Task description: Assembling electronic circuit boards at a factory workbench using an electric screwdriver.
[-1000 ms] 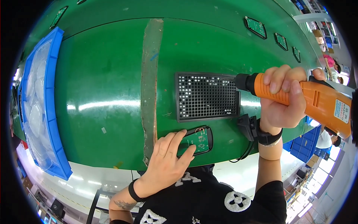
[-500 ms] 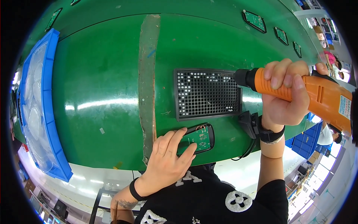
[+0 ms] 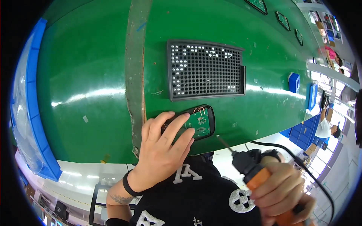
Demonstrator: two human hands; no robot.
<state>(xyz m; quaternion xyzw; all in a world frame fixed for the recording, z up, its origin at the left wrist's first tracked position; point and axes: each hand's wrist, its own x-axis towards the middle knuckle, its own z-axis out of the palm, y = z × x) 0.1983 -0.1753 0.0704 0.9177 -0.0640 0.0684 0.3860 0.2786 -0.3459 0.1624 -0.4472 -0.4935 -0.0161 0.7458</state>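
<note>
My left hand (image 3: 166,139) lies with fingers spread over a black plastic casing (image 3: 213,122), covering its left part. Inside the casing sits a green circuit board (image 3: 200,124), with thin reddish wires at its upper end. My fingertips rest on the board and the casing's far edge. My right hand (image 3: 281,184) is wrapped round an orange and black electric screwdriver (image 3: 245,165), tilted at the table's near edge. Its thin bit points up and left, the tip just right of the casing and apart from it. Both hand and tool are partly blurred.
Beyond the casing lies a black tray (image 3: 207,97) of small holes, some holding shiny screws. A blue bin (image 3: 39,86) with clear plastic parts stands at left. Boards in casings (image 3: 283,20) lie far right. A black cable (image 3: 301,162) runs near my right hand.
My right hand has brought the screwdriver from above the tray's right side down toward me, its bit now pointing at the casing. My left hand stays on the casing; the view has shifted.
</note>
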